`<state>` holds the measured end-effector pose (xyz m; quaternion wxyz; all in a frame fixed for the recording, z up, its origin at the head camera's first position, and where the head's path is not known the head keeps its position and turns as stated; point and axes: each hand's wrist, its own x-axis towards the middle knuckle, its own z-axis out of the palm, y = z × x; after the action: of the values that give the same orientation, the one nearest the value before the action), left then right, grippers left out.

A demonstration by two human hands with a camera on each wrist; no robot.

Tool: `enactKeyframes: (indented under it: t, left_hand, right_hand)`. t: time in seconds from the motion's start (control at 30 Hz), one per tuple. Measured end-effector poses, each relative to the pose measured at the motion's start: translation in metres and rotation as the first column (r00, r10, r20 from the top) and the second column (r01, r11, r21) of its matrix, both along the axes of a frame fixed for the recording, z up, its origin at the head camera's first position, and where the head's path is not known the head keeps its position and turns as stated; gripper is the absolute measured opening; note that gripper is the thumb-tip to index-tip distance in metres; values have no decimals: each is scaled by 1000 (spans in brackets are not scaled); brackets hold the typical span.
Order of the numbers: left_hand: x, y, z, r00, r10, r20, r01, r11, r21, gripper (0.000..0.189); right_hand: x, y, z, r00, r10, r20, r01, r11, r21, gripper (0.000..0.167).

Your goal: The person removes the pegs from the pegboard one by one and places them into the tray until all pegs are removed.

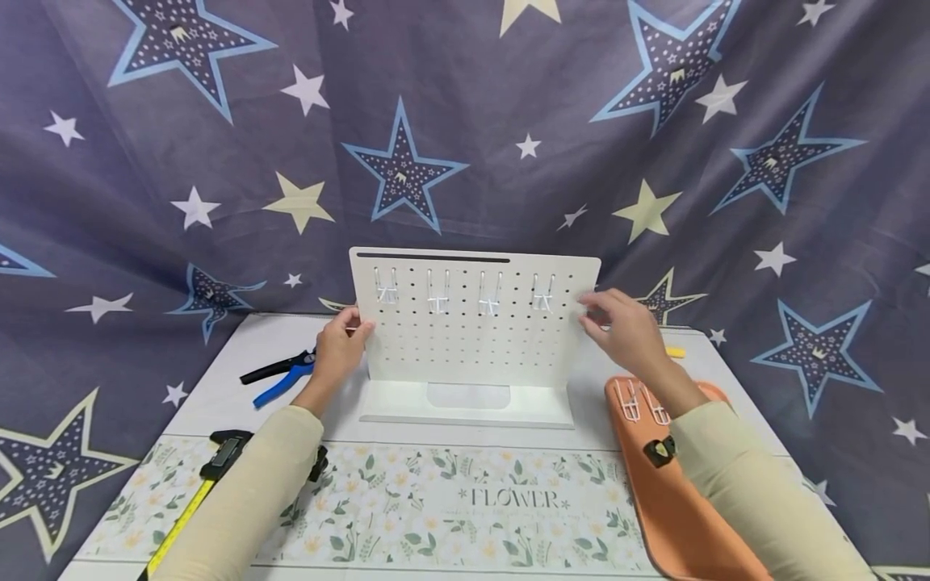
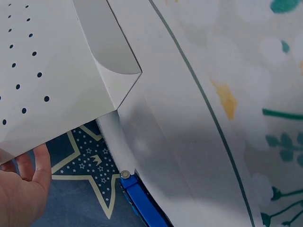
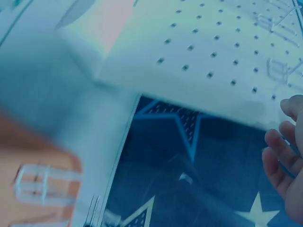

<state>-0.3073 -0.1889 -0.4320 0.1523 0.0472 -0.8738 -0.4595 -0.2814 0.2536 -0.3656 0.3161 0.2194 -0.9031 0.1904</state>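
A white pegboard (image 1: pixel 465 373) stands upright on the table, with a ledge (image 1: pixel 395 401) along its foot. Several white wire hooks (image 1: pixel 438 303) hang in its upper holes. My left hand (image 1: pixel 340 349) pinches the board's left edge, thumb at the front and fingers behind; the left wrist view shows those fingers (image 2: pixel 41 163) passing behind the edge. At the right edge, my right hand (image 1: pixel 617 323) has its thumb and fingers apart and loosely bent. In the right wrist view the thumb overlaps the board's face, while the other fingers (image 3: pixel 279 153) lie beside the edge, holding nothing.
Blue-and-black pliers (image 1: pixel 283 378) lie left of the board. A digital caliper (image 1: pixel 227 453) and a yellow tape measure (image 1: pixel 178 516) are at the front left. An orange tray (image 1: pixel 683 516) at the right carries more wire hooks (image 1: pixel 628 401). Behind hangs a star-patterned curtain (image 1: pixel 465 64).
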Motion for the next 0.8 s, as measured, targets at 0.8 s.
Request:
enactKeyframes:
  t: [0.8]
  left_hand:
    - [-1, 0, 0, 1000, -10, -1, 10, 1000, 7, 21]
  right_hand:
    - [-22, -57, -8, 976, -42, -212, 31, 998, -58, 13]
